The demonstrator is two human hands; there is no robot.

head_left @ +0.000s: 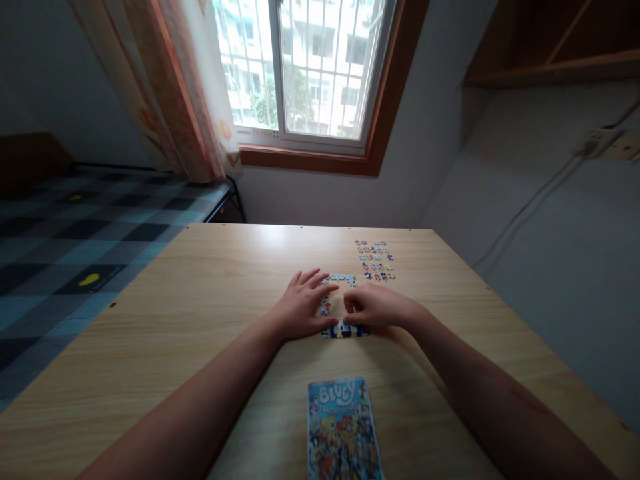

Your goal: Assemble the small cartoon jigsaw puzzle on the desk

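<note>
A partly joined jigsaw puzzle (pixel 345 331) lies on the wooden table, its border pieces forming a frame around bare tabletop. My left hand (pixel 304 307) rests over the left side of the frame with its fingers spread. On the right side, my right hand (pixel 375 305) has its fingers curled, thumb near the lower pieces; whatever it pinches is too small or hidden to make out. Loose puzzle pieces (pixel 376 259) sit in rows just beyond the right hand. Nearer to me is a "Bluey" picture box or card (pixel 343 427) with a colourful print.
The light wood table (pixel 225 280) reaches toward the wall under a barred window (pixel 320 73). At the left stands a bed with a checked cover (pixel 125 220), and a curtain (pixel 165 87) hangs beside it. A shelf (pixel 555 70) and a cable (pixel 530 207) are on the right wall.
</note>
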